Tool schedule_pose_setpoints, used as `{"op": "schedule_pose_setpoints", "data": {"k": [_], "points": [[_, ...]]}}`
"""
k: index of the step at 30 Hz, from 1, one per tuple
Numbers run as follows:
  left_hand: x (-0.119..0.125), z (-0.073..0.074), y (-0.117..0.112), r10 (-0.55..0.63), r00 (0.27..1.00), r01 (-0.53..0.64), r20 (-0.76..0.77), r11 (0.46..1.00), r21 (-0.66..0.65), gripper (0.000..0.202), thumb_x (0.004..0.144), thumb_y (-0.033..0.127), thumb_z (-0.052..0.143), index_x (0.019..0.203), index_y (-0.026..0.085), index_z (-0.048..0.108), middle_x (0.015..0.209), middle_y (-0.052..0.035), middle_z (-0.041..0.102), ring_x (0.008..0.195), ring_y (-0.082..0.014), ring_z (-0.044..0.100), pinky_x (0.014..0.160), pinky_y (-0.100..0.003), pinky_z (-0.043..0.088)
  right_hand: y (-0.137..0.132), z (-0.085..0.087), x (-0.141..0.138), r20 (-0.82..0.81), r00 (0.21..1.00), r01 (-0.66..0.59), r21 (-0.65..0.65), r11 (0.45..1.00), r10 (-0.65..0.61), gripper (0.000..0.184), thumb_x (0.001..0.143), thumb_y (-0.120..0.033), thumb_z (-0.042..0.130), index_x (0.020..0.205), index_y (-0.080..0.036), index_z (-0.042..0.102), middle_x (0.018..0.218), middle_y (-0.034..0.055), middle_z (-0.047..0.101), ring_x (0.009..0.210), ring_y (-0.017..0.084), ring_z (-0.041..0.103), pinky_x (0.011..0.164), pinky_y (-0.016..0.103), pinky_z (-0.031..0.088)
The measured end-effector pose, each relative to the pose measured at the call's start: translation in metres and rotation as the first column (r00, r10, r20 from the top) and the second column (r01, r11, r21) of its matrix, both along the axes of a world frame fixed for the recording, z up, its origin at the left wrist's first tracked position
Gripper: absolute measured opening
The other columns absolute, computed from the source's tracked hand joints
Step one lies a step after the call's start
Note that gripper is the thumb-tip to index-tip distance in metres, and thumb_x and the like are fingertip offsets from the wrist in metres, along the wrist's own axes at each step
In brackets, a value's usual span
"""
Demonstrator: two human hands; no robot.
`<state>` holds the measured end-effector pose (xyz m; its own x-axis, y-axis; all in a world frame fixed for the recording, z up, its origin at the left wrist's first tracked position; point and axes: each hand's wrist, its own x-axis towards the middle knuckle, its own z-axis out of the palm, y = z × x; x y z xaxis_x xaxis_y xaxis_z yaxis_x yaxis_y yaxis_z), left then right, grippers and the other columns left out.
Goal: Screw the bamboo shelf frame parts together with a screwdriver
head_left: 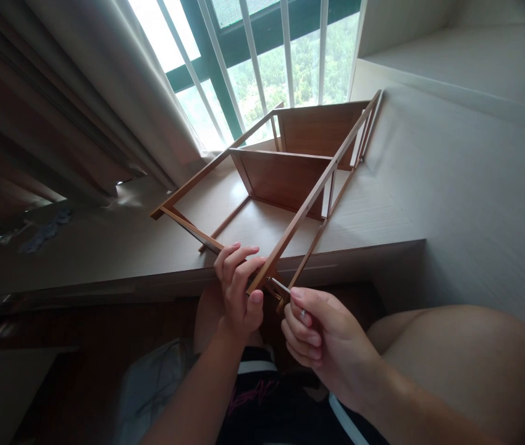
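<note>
A brown wooden shelf rack (285,182) lies on its side on a pale ledge, its near end sticking out past the ledge's front edge. My left hand (239,290) grips the near corner of the frame, thumb below and fingers over the end rail. In my right hand (325,337), a thin metal hex key (281,285) is pinched between thumb and forefinger. The key's far tip meets the outer side of the frame near that corner. Whatever fastener sits there is too small to make out. Two panels span the rack farther back.
The pale ledge (373,216) runs under a barred window (285,55). Grey curtains (105,80) hang at the left, with a crumpled cloth (47,232) below them. A pale wall panel (475,167) closes the right side. My legs are under the rack's near end.
</note>
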<state>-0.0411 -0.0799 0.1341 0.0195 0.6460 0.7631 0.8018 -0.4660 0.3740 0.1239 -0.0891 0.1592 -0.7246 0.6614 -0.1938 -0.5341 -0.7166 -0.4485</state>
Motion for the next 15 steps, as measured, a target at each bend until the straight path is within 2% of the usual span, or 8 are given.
{"op": "schedule_pose_setpoints", "data": {"k": [2, 4, 5, 7, 9, 11, 13, 15], "points": [[0.001, -0.001, 0.0, 0.007, 1.0, -0.007, 0.0, 1.0, 0.004, 0.048, 0.094, 0.052, 0.025, 0.107, 0.021, 0.06, 0.114, -0.0106, 0.059, 0.121, -0.0284, 0.045, 0.105, -0.052, 0.033, 0.0, -0.002, 0.003, 0.152, 0.986, 0.051, 0.138, 0.989, -0.072, 0.039, 0.091, -0.041, 0.053, 0.062, -0.02, 0.037, 0.048, -0.008, 0.03, 0.04, 0.006, 0.021, 0.039, 0.021, 0.014], [0.001, -0.001, 0.0, 0.014, 1.0, -0.014, -0.002, 1.0, 0.005, 0.049, 0.094, 0.053, 0.025, 0.106, 0.021, 0.06, 0.114, -0.0106, 0.059, 0.121, -0.0283, 0.045, 0.105, -0.052, 0.033, 0.003, -0.006, 0.007, 0.348, 0.915, 0.06, 0.381, 0.922, -0.203, 0.04, 0.091, -0.041, 0.053, 0.061, -0.019, 0.037, 0.05, -0.007, 0.031, 0.043, 0.006, 0.023, 0.041, 0.022, 0.016], [0.001, -0.001, 0.0, 0.016, 1.0, -0.016, -0.001, 1.0, 0.004, 0.049, 0.094, 0.053, 0.025, 0.106, 0.021, 0.06, 0.114, -0.0106, 0.059, 0.121, -0.0283, 0.045, 0.105, -0.052, 0.033, 0.005, -0.007, 0.01, 0.428, 0.855, 0.028, 0.526, 0.85, -0.293, 0.04, 0.091, -0.039, 0.053, 0.061, -0.019, 0.037, 0.052, -0.0065, 0.031, 0.046, 0.007, 0.024, 0.043, 0.023, 0.017], [0.002, -0.001, 0.0, 0.018, 1.0, -0.018, 0.001, 1.0, -0.001, 0.049, 0.094, 0.053, 0.024, 0.105, 0.021, 0.06, 0.114, -0.0107, 0.059, 0.121, -0.0284, 0.045, 0.106, -0.052, 0.033, 0.01, -0.009, 0.014, 0.488, 0.72, -0.093, 0.772, 0.629, -0.493, 0.039, 0.091, -0.032, 0.054, 0.059, -0.018, 0.036, 0.054, -0.0057, 0.031, 0.05, 0.007, 0.026, 0.047, 0.024, 0.019], [0.002, -0.001, 0.0, 0.02, 1.0, -0.02, 0.005, 1.0, -0.006, 0.049, 0.094, 0.054, 0.025, 0.105, 0.021, 0.06, 0.114, -0.0107, 0.059, 0.121, -0.0284, 0.045, 0.106, -0.052, 0.033, 0.015, -0.01, 0.016, 0.431, 0.631, -0.221, 0.897, 0.383, -0.645, 0.037, 0.09, -0.024, 0.052, 0.059, -0.018, 0.034, 0.055, -0.005, 0.033, 0.052, 0.008, 0.027, 0.051, 0.026, 0.021], [0.002, -0.001, 0.0, 0.018, 1.0, -0.018, 0.013, 1.0, -0.008, 0.049, 0.094, 0.054, 0.025, 0.106, 0.021, 0.059, 0.114, -0.0107, 0.059, 0.121, -0.0284, 0.045, 0.105, -0.052, 0.033, 0.02, -0.009, 0.018, 0.35, 0.601, -0.313, 0.93, 0.192, -0.719, 0.034, 0.09, -0.021, 0.05, 0.06, -0.018, 0.035, 0.058, -0.0041, 0.036, 0.054, 0.009, 0.03, 0.055, 0.026, 0.022], [0.002, -0.001, -0.001, 0.017, 1.0, -0.017, 0.017, 1.0, -0.007, 0.049, 0.094, 0.053, 0.025, 0.106, 0.021, 0.059, 0.114, -0.0106, 0.059, 0.121, -0.0282, 0.045, 0.105, -0.052, 0.033, 0.024, -0.006, 0.019, 0.315, 0.604, -0.39, 0.918, 0.074, -0.732, 0.03, 0.092, -0.02, 0.048, 0.063, -0.019, 0.038, 0.061, -0.0029, 0.041, 0.057, 0.01, 0.034, 0.057, 0.026, 0.025], [0.001, -0.001, 0.0, 0.023, 1.0, -0.023, 0.01, 1.0, -0.009, 0.049, 0.094, 0.054, 0.025, 0.106, 0.021, 0.059, 0.113, -0.0105, 0.059, 0.121, -0.028, 0.045, 0.105, -0.052, 0.033, 0.027, -0.004, 0.02, 0.314, 0.609, -0.454, 0.891, 0.004, -0.728, 0.029, 0.094, -0.021, 0.046, 0.066, -0.019, 0.04, 0.063, -0.002, 0.045, 0.059, 0.011, 0.037, 0.059, 0.026, 0.027]]}}
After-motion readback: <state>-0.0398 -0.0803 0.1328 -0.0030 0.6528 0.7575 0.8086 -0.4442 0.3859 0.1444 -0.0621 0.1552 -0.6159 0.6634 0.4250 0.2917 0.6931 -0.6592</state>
